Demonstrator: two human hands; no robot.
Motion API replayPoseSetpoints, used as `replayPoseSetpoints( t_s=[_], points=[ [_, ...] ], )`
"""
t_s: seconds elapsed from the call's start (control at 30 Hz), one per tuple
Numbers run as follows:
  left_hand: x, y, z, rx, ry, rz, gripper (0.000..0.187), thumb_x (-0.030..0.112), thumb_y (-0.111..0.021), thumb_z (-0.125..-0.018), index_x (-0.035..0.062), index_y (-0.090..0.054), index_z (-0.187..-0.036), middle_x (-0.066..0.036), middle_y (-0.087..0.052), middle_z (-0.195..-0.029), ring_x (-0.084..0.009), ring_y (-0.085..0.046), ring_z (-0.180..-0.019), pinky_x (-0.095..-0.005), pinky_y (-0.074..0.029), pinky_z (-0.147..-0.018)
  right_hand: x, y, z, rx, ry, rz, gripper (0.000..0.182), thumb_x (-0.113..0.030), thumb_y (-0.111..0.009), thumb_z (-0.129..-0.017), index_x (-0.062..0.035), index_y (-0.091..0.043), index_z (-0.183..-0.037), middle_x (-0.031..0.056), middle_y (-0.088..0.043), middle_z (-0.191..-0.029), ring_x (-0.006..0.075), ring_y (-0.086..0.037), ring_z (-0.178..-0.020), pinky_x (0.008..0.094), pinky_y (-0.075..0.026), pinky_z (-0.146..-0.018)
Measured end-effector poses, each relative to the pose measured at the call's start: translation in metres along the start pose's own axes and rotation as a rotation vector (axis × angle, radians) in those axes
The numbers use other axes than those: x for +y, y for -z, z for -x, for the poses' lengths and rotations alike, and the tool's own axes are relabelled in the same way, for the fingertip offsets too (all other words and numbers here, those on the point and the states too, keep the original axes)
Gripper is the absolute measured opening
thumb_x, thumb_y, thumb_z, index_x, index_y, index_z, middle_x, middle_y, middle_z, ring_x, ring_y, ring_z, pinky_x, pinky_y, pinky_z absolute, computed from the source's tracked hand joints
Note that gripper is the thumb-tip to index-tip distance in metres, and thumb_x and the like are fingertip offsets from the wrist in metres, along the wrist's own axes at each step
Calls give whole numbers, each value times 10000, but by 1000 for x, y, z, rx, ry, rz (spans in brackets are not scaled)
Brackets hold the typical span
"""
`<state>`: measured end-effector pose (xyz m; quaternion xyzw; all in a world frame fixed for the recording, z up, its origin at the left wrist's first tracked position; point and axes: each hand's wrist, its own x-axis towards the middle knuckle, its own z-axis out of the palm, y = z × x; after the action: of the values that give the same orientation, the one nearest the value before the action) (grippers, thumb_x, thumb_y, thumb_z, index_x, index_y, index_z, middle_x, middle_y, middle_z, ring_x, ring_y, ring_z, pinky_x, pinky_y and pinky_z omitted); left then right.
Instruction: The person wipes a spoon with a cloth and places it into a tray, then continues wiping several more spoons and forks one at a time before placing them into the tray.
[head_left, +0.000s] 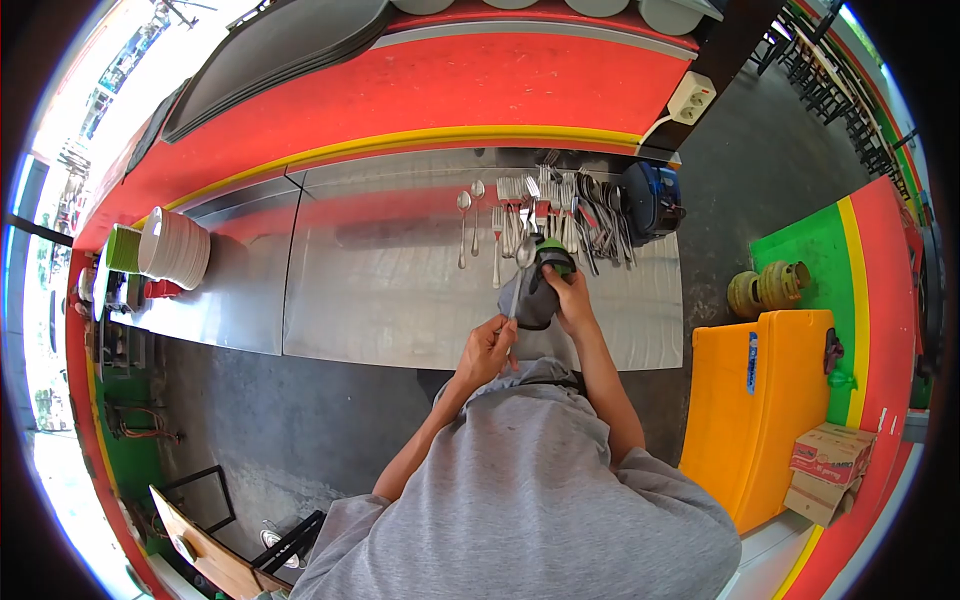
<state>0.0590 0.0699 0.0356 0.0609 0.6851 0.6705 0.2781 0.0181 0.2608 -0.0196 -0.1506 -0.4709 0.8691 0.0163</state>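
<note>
My left hand (487, 350) is closed round the handle of a metal spoon (517, 290), its bowl pointing up and away from me. In my right hand (572, 298) is a soft, cap-like grey item (530, 302) with green and black parts, bunched just beside the spoon. Both hands are close together at the front edge of the steel table (390, 310). Beyond them lie many forks (515, 190) and a pile of spoons (603, 215). Two loose spoons (463, 225) and a single fork (496, 250) lie to the left of the pile.
A dark blue bag-like item (654, 202) stands at the table's right end. Stacked white plates (175, 250) and green ones (124, 250) are at the far left. A red ledge (450, 90) runs behind the table. An orange box (757, 410) stands right, near cartons (830, 465).
</note>
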Motion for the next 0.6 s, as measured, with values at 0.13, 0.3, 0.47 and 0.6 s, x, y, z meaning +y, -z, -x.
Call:
replayPoseSetpoints(
  t_s=[0.13,0.3,0.47,0.6],
  points=[
    [-3,8,2,-56,-46,-137,316,250,-408,-1004,18,-477,-801,-40,-541,-588,-117,-597,-543,-239,-427,-516,-16,13,7,-163,14,-295,419,-19,-579,-828,19,-503,-1238,117,-586,-1142,198,-589,-1020,319,-462,-908],
    [2,6,8,-175,-11,-28,250,216,-372,-1012,1,-479,-943,-40,-534,-582,-113,-564,-578,-241,-422,-576,-9,20,12,-331,-78,-417,478,37,-506,-822,-1,-456,-1296,128,-561,-1202,236,-575,-1082,376,-432,-970],
    [10,6,11,-216,-15,-183,201,159,-350,-1007,19,-459,-1101,-22,-489,-564,-105,-511,-516,-256,-389,-519,-11,16,12,-375,-2,-235,444,-15,-555,-845,1,-455,-1277,114,-573,-1188,224,-583,-1075,362,-461,-933],
    [10,2,12,-173,-26,-184,198,147,-357,-989,32,-461,-1113,-23,-463,-522,-107,-474,-452,-271,-371,-480,-26,5,22,-432,-10,-304,382,-66,-573,-866,-8,-494,-1236,113,-586,-1170,219,-595,-1054,349,-479,-906]
  ],
)
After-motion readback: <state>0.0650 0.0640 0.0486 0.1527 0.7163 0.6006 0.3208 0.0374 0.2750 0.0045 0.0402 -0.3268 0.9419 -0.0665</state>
